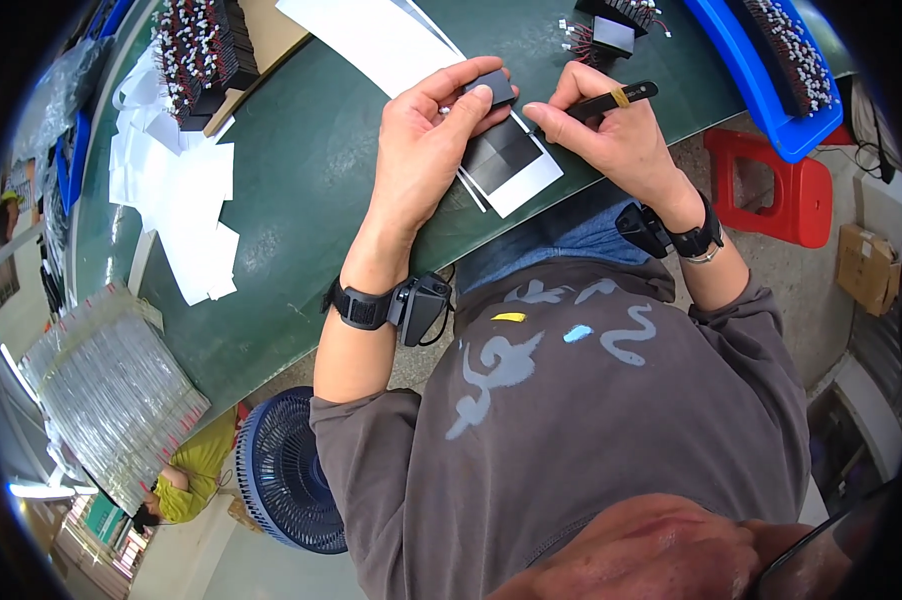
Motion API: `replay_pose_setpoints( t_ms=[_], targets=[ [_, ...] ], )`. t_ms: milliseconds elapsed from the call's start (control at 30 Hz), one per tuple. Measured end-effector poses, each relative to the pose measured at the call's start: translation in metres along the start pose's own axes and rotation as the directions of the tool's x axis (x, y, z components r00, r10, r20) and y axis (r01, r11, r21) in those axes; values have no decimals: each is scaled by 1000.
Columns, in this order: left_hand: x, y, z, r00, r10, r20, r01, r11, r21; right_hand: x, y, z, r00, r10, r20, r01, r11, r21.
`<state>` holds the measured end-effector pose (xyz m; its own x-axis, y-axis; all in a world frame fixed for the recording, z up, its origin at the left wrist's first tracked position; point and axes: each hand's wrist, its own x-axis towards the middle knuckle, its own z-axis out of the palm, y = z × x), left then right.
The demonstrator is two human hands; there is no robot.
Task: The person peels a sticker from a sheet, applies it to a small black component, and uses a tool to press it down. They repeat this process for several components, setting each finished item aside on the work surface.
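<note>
My left hand point(416, 150) is closed around a small dark rectangular block point(490, 90), its thumb pressed on the near face. A bit of white, perhaps a connector, shows between the fingers. To its right, my right hand point(626, 145) grips black tweezers point(606, 102) with a tan band around them. The tweezers' tips are mostly hidden by my fingers. Under both hands, near the table's front edge, lies a white backing sheet point(533, 190) bearing black square pieces point(501, 158). Its far part is covered by my left hand.
Dark blocks with wired white connectors stand at back left point(201, 60) and back right point(611, 38). A blue tray point(791, 140) holds more. White paper scraps point(186, 200) and a long white sheet point(371, 40) lie on the green table point(301, 230). A red stool point(806, 190) and blue fan point(281, 470) stand nearby.
</note>
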<state>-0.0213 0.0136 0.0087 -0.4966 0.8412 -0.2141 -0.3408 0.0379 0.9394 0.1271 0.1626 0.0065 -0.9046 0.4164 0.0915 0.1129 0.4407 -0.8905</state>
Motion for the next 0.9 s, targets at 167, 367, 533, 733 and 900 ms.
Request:
replay_pose_setpoints(
  t_ms=[167, 367, 533, 733, 900],
  targets=[
    [0, 1, 1, 1000, -2, -5, 2, 1000, 1, 0, 1, -3, 996, -84, 16, 83, 995, 59],
    [-1, 2, 3, 999, 23, -32, -22, 1000, 16, -15, -8, 1, 843, -538, 3, 536, 840, 83],
    [-1, 5, -5, 999, -41, 21, 42, 996, -76, -17, -27, 11, 955, -167, -244, 270, 826, 494],
    [0, 8, -15, 982, -112, 151, 135, 979, -151, 7, -15, 21, 924, 265, -277, -34, 777, 629],
    [1, 9, -15, 981, -110, 159, 142, 968, -206, 16, -4, 22, 926, 263, -272, -41, 784, 619]
  ],
)
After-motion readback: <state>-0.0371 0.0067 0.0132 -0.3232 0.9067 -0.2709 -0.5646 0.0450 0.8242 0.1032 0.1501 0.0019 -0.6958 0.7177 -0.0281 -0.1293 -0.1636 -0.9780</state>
